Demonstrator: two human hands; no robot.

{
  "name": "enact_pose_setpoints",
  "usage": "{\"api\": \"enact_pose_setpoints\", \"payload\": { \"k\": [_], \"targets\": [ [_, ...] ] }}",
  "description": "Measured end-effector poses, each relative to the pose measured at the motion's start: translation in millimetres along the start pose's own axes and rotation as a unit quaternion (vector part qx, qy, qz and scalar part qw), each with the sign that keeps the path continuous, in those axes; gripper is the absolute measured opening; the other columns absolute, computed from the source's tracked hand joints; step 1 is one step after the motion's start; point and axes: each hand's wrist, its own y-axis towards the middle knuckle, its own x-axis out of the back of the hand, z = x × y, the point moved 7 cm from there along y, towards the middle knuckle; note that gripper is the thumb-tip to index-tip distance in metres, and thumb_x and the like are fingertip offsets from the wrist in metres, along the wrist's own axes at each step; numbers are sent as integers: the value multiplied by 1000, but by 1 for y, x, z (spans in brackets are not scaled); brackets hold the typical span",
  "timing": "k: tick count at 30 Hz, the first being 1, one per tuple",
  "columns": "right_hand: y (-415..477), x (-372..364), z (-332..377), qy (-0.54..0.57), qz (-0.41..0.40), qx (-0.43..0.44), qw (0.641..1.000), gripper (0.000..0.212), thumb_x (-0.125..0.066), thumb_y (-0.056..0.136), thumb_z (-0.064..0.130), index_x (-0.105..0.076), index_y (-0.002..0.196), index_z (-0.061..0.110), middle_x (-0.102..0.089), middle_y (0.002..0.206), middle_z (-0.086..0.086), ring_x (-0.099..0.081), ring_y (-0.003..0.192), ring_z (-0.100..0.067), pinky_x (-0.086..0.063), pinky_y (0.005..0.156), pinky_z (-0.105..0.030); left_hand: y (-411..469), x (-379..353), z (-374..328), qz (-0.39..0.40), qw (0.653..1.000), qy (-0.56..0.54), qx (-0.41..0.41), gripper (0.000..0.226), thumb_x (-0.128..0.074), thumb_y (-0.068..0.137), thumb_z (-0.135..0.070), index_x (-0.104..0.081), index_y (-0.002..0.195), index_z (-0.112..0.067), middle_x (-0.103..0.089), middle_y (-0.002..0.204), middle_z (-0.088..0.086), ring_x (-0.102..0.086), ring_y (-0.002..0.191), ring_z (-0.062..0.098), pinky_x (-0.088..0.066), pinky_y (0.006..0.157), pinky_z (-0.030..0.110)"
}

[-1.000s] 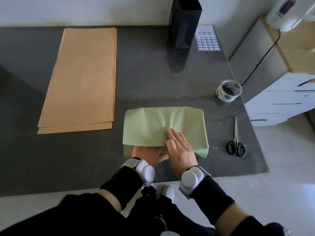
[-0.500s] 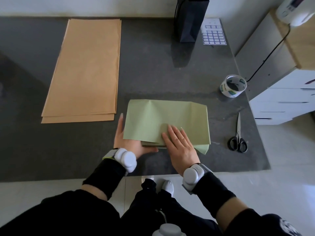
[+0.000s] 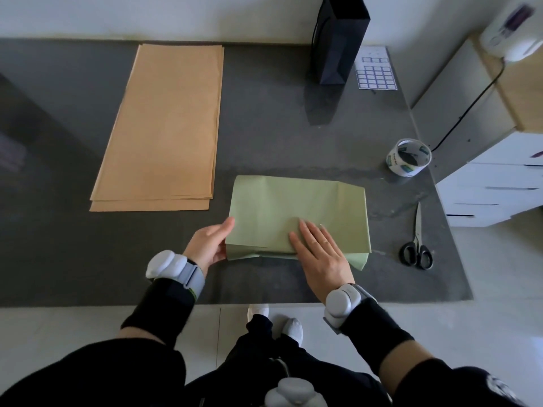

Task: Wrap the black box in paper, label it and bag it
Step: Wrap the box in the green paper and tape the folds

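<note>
The green paper [image 3: 296, 212], folded over into a flat parcel, is being pressed down near the front edge of the dark counter [image 3: 264, 127]; the black box is being hidden completely by it, so only the wrapping can be seen. The right hand [image 3: 320, 254] is being laid flat on the parcel's near top, fingers straight and slightly spread over a folded flap. The left hand [image 3: 210, 245] is being held against the parcel's left end, fingers extended and touching the paper's edge, nothing being gripped. A loose corner of the paper is being left sticking out at the near right. A stack of brown paper [image 3: 164, 124] is being kept well apart to the left. At the back, a black bag [image 3: 338, 39] is being stood upright just beside a label sheet [image 3: 376, 71]. To the right of the parcel, a tape roll [image 3: 408, 157] and scissors [image 3: 417, 242] are being kept on the counter, apart from each other.
</note>
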Motion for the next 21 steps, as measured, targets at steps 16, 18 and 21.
{"api": "enact_pose_setpoints", "payload": {
  "k": [16, 18, 21],
  "targets": [
    [0, 2, -1, 19, -11, -1, 1000, 35, -57, 84, -2, -65, 118, 6, -57, 129, -16, -55, 121, -29, -44, 101, -42, -4, 15, -39, -172, 915, 288, -226, 25, -70, 83, -28, -65, 105, -17, -66, 99, -4, -61, 105, 22, -43, 87, 28],
    [0, 3, -2, 23, -18, -2, 1000, 36, -63, 82, -2, -65, 117, 6, -57, 129, -16, -55, 121, -29, -44, 102, -42, -26, -10, -60, -179, 793, 415, -407, 46, -62, 84, -42, -57, 121, -15, -60, 122, 2, -54, 116, 23, -40, 95, 34],
    [-1, 2, -2, 22, -20, 4, 1000, 38, -65, 80, -1, -65, 117, 6, -58, 129, -15, -56, 120, -28, -44, 101, -42, -40, -77, -51, -47, 587, 582, -561, 72, -58, 73, -60, -51, 130, -16, -46, 142, 8, -39, 132, 24, -28, 109, 51]
  ]
}}
